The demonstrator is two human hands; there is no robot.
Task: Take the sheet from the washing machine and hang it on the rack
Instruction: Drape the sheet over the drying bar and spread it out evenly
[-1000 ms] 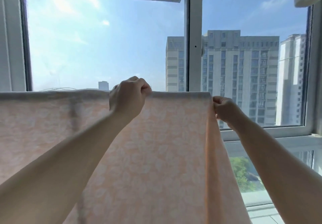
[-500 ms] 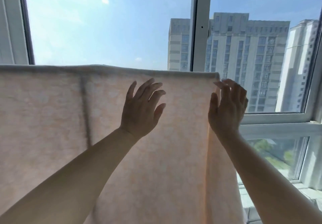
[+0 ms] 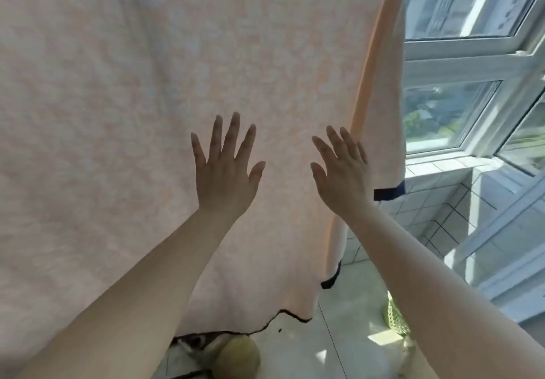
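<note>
The pale peach sheet [image 3: 147,98] with a faint flower print hangs down in front of me and fills most of the view; its dark-trimmed lower edge ends just above the floor. The rack that carries it is out of view above. My left hand [image 3: 227,169] lies flat against the cloth, fingers straight and spread. My right hand [image 3: 342,172] is also flat with straight fingers, next to the sheet's right side edge. Neither hand grips the fabric.
A white-framed window [image 3: 460,54] stands to the right, with a tiled sill and wall [image 3: 436,201] below it. On the pale floor below the sheet lie a round green fruit [image 3: 239,358] and a green netted object [image 3: 395,316].
Both hands let go of the sheet's top fold, opened, and slid down the hanging cloth. My view has tipped down from the sky and buildings to the sheet's lower part and the floor.
</note>
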